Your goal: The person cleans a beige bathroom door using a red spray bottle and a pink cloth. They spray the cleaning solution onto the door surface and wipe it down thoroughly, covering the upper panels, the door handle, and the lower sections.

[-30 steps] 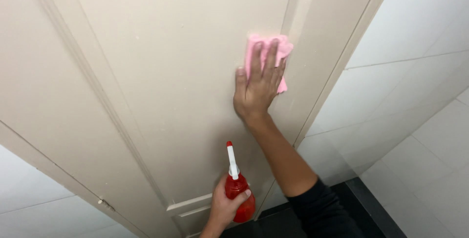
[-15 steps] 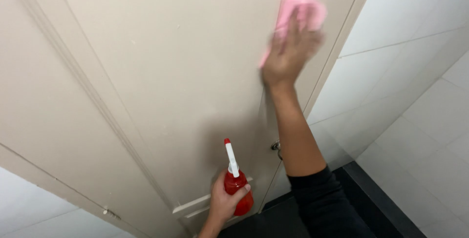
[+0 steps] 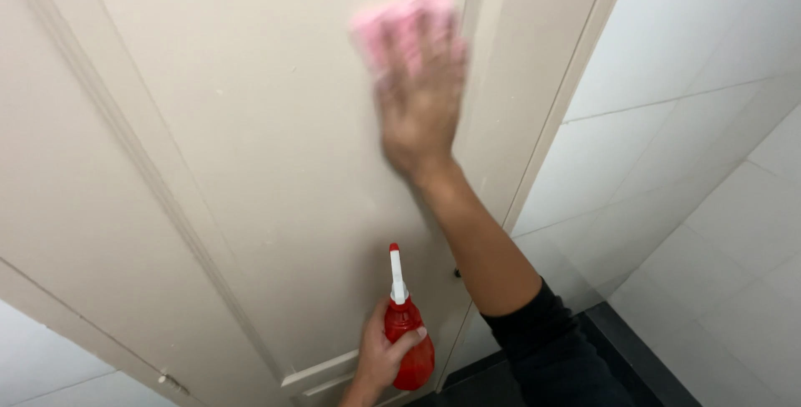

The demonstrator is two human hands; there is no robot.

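Flat door panel (image 3: 275, 148) open left of hands; raised moulding (image 3: 150, 173) and tiled wall (image 3: 692, 123) bound it.

A pink cleaning cloth (image 3: 400, 27), blurred in the view, is pressed under the right hand (image 3: 420, 106) against a plain beige panelled door (image 3: 250, 123), whose frame is painted in the same beige. A red spray bottle (image 3: 409, 340) with a white nozzle tipped in red is gripped by the left hand (image 3: 380, 357). A black sleeve (image 3: 551, 348) is worn on the right arm. The wall tiles (image 3: 692, 123) are seen as plain white with pale grey grout lines, and a dark, nearly black floor (image 3: 634, 365) is shown below them.
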